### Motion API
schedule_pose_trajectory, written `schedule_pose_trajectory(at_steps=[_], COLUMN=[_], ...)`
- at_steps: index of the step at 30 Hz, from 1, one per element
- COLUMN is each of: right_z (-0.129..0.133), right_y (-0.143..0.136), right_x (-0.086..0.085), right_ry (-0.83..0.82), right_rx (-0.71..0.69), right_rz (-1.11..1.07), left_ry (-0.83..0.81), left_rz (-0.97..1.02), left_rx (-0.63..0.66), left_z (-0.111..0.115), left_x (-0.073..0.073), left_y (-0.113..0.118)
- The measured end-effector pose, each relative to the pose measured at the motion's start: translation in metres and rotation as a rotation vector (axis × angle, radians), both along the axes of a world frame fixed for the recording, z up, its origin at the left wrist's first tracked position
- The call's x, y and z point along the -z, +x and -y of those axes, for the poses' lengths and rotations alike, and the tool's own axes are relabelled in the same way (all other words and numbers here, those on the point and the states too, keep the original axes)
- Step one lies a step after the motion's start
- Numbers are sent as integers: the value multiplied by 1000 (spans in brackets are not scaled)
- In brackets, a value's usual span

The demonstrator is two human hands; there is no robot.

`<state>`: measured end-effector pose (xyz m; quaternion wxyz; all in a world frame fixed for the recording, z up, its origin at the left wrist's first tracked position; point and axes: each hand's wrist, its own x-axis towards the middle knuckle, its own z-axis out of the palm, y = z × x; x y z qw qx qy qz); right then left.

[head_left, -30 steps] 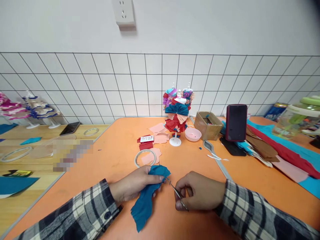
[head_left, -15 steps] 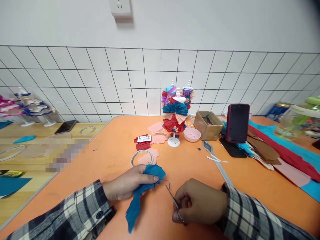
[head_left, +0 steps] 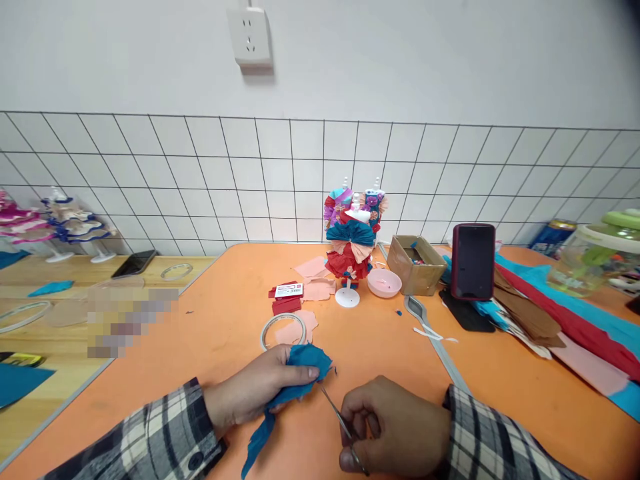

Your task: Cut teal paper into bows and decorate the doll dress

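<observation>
On the orange tabletop (head_left: 220, 340) before me, a white ring (head_left: 263, 331) overlaps a peach paper scrap (head_left: 310, 325), with a white stand (head_left: 347, 299), a pink bowl (head_left: 384, 284) and a cardboard box (head_left: 426, 279) beyond; on the wooden table (head_left: 30, 420) to my left lies a dark phone (head_left: 134, 264).

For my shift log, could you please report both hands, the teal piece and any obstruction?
Left hand gripping teal piece. Right hand holding slim metal tool, tip near piece's edge. White ring beyond left hand, nothing between tool and piece.
</observation>
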<state>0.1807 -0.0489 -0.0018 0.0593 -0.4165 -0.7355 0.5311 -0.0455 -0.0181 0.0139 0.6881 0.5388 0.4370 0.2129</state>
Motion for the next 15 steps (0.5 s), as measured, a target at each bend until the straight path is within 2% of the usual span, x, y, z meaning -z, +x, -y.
schedule_pose_trajectory(at_steps=[15], right_z=[1], right_y=[4], right_x=[-4], right_ry=[61], right_rx=[47], right_rz=[28], left_ry=[25], left_rz=[-10], left_rx=[-3], left_z=[2], left_x=[0], left_y=[2])
